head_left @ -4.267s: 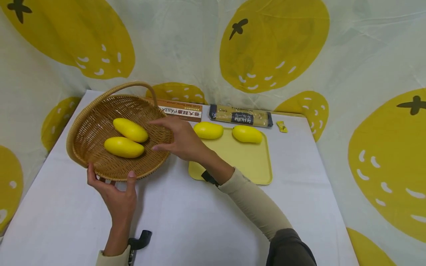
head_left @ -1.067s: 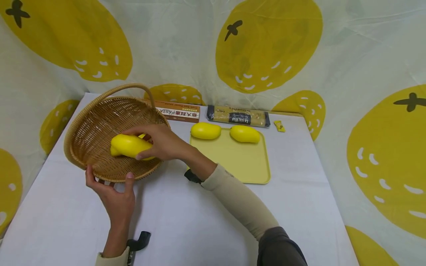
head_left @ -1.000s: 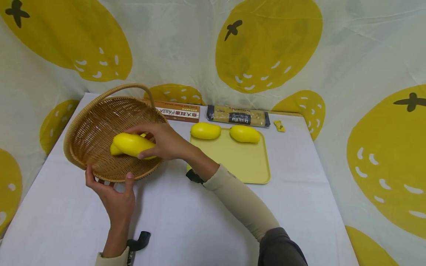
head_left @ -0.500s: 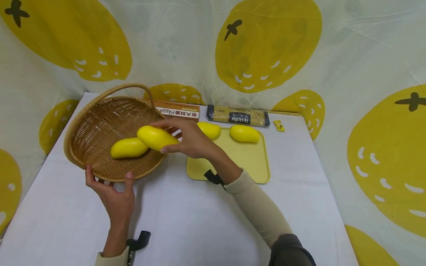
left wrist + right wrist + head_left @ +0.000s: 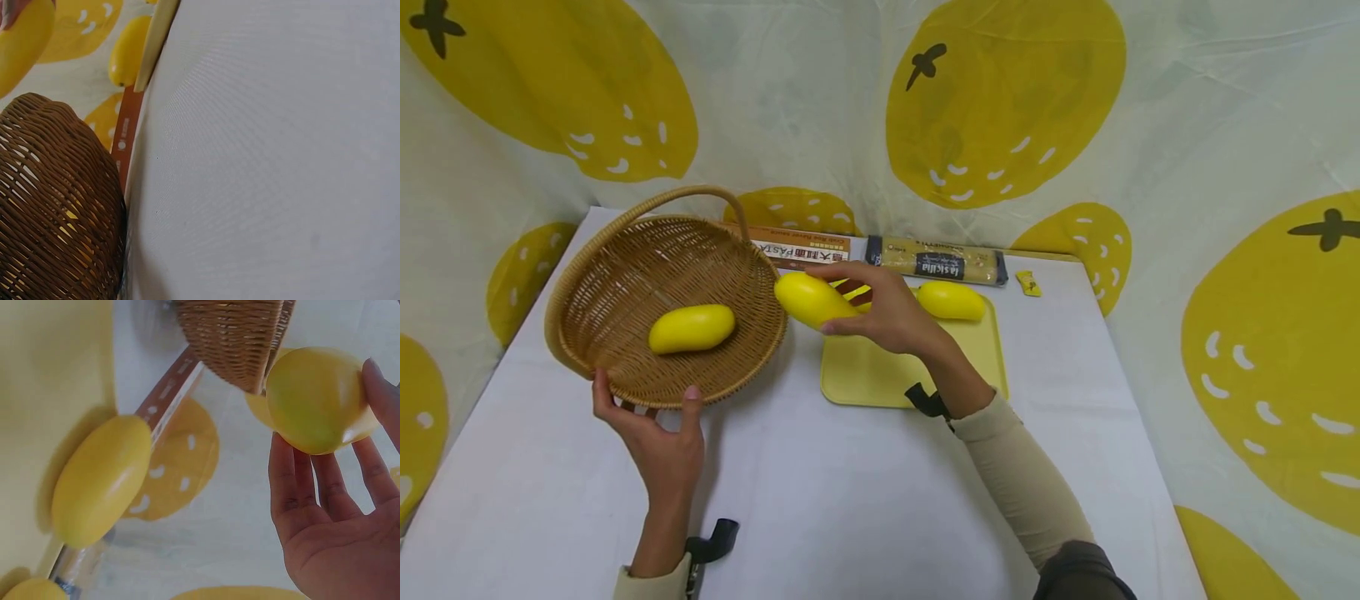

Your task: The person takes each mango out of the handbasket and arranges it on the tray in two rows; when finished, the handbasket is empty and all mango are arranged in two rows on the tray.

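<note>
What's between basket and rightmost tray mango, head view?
Head view: right hand holding a mango; mostly hidden behind it, another mango at the tray edge. Right wrist view shows that one clearly.

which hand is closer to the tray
Right: the right hand, gripping a mango, is above the tray; the left hand, holding the basket, is left of the tray.

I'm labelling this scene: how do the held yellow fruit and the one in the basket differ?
The held fruit is in the grip of the right hand; the basket fruit lies untouched in the wicker basket. In the head view, the held fruit slopes down rightward, the basket fruit slightly up. Both are smooth, yellow and elongated.
</note>
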`<state>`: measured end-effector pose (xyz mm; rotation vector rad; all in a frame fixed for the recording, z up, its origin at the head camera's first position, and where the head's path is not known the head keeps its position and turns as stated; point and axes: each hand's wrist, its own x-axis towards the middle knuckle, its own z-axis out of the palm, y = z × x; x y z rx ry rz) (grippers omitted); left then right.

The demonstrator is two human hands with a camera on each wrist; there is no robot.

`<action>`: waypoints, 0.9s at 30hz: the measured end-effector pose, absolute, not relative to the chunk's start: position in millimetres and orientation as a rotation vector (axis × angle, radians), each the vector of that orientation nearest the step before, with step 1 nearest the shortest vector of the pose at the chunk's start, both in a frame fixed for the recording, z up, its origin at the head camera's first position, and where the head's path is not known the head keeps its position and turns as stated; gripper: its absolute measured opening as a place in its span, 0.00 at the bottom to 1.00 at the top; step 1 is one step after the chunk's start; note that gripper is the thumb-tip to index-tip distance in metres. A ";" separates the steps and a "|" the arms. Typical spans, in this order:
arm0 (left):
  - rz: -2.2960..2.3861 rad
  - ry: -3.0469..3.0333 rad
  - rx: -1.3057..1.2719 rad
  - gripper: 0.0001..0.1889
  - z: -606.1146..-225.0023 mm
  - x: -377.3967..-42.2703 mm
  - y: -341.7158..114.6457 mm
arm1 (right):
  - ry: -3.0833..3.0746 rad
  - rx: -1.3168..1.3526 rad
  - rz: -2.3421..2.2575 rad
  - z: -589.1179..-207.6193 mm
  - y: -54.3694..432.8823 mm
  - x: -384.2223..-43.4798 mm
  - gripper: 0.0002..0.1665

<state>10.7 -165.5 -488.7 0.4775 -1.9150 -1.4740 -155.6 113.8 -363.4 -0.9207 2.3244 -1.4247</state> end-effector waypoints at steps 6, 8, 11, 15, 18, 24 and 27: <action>-1.471 -1.917 0.480 0.53 -487.3 10.8 -165.6 | 2.365 -0.861 -1.409 -376.6 129.5 -160.8 0.40; -1.474 -1.916 0.480 0.53 -487.3 10.9 -165.8 | 2.380 -0.836 -1.391 -381.7 133.7 -161.3 0.40; -1.478 -1.918 0.484 0.53 -487.9 11.0 -166.4 | 2.381 -0.787 -1.365 -391.9 139.5 -162.4 0.39; -1.480 -1.926 0.488 0.54 -488.6 11.2 -166.7 | 2.371 -0.717 -1.346 -407.6 144.7 -164.4 0.39; -1.479 -1.925 0.484 0.53 -488.4 11.1 -166.4 | 2.382 -0.688 -1.324 -417.8 147.3 -165.5 0.39; -1.478 -1.923 0.480 0.53 -488.7 10.4 -167.1 | 2.420 -0.667 -1.252 -430.6 151.0 -167.3 0.39; -1.479 -1.924 0.474 0.54 -489.1 10.7 -167.2 | 2.444 -0.655 -1.217 -435.5 152.0 -167.1 0.38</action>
